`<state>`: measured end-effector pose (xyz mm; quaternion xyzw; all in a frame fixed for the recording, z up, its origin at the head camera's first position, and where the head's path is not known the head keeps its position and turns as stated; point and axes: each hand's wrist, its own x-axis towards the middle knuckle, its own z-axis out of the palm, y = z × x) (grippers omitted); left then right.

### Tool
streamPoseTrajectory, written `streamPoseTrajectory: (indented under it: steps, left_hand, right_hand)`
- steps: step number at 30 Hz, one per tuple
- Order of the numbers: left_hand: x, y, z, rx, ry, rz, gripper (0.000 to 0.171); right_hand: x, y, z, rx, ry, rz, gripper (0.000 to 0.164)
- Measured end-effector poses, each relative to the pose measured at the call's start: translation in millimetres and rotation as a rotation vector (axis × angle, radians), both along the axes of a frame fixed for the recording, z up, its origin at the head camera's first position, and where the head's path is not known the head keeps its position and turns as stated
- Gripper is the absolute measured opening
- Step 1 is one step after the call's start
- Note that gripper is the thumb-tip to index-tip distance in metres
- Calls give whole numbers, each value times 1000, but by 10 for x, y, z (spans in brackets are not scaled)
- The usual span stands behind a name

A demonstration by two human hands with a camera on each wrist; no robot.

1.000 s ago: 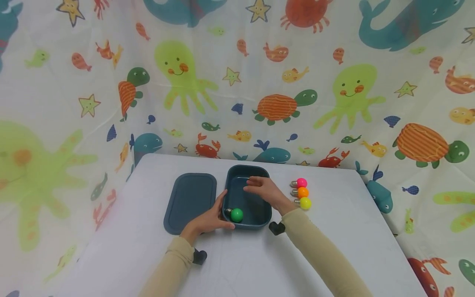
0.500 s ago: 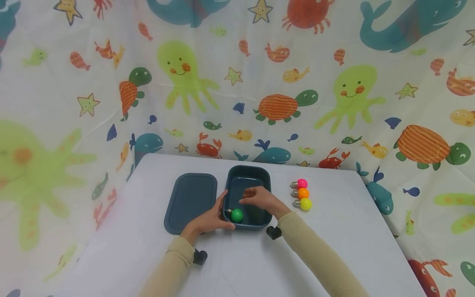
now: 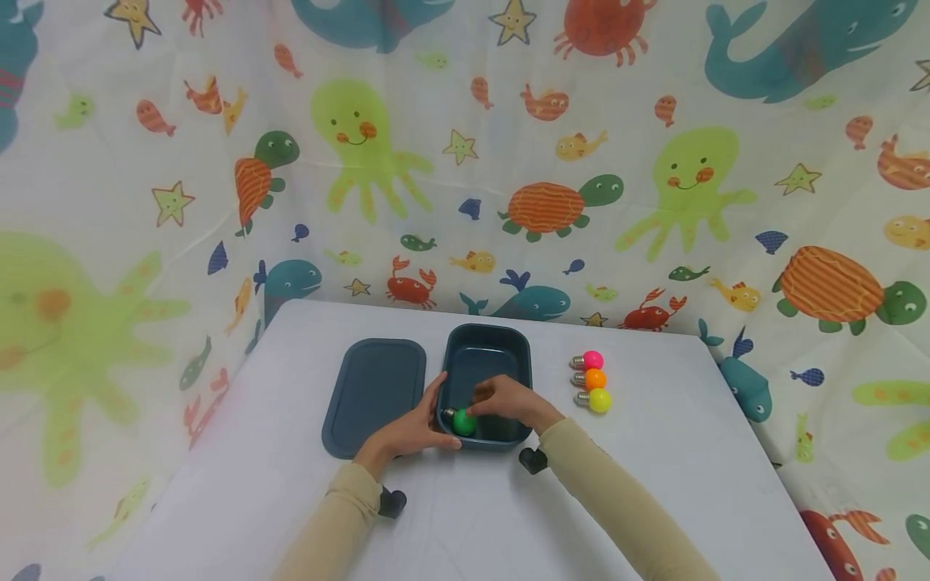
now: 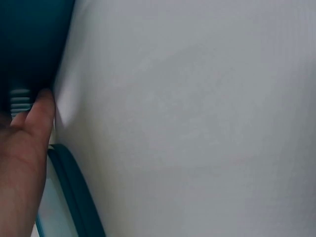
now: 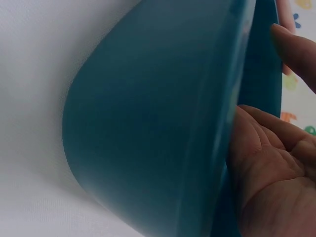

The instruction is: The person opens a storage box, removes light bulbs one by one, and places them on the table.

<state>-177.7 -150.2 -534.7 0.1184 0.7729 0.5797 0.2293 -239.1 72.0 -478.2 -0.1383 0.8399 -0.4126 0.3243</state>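
Observation:
A dark teal rectangular container (image 3: pixel 522 363) stands on the table with a green light bulb (image 3: pixel 462 424) in its near left corner. My left hand (image 3: pixel 412 424) holds that corner, fingers straight along the left wall and thumb along the front. In the left wrist view a finger (image 4: pixel 41 116) rests against the container's side. My right hand (image 3: pixel 504 399) reaches over the right rim into the container, a fingertip overlapping the green bulb. The right wrist view shows the right fingers (image 5: pixel 296 52) spread apart beyond the wall, which hides the bulb there.
A flat dark teal lid (image 3: pixel 374 395) lies left of the container. To its right, pink (image 3: pixel 592 360), orange (image 3: pixel 595 379) and yellow (image 3: pixel 599 400) bulbs lie in a column with their metal bases pointing left. A sea-animal curtain (image 3: pixel 465 186) hangs behind the white table (image 3: pixel 654 452).
My right hand has moved down and left inside the container, from above its middle to the green bulb. My left hand has kept its place at the corner.

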Motion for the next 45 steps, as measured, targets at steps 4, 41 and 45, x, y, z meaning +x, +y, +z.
streamPoseTrajectory:
  steps: [4, 41, 45]
  left_hand:
    - [5, 5, 8, 1, -1, 1, 116]
    - [-14, -3, -24, 11, -15, -9, 117]
    - [-16, -4, -27, 20, -17, -11, 117]
  right_hand:
    - [10, -11, -26, 10, -14, 15, 61]
    - [87, -156, -58, 214, 164, 114, 61]
    - [115, -203, -50, 263, 203, 141, 60]
